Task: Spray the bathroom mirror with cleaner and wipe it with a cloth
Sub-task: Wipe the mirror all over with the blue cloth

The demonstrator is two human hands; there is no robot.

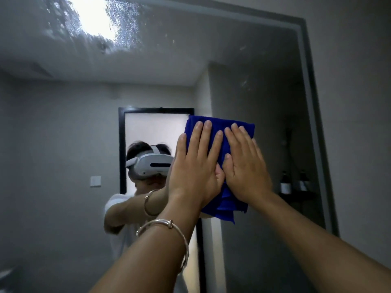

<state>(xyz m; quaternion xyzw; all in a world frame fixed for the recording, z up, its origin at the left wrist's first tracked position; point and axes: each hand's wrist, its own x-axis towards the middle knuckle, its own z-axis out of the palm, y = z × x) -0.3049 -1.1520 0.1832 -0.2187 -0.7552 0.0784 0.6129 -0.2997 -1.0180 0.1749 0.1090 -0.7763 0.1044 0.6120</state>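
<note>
A bathroom mirror point(63, 123) is filling the view, with spray droplets point(127, 22) clinging to its upper left around a reflected ceiling light. Left of centre, the person's reflection is wearing a white headset point(152, 164). A silver bracelet point(167, 227) is circling the left wrist. The left hand point(196, 166) is pressing flat, fingers straight and together, on a folded blue cloth point(221, 121) lying against the glass at mid-height. Just to its right, the right hand point(245, 166) is pressing the same cloth, palm flat and fingers straight. Farther right, two dark bottles point(285, 185) are showing in reflection, and the mirror's dark frame point(311, 102) is running down the right side.
</note>
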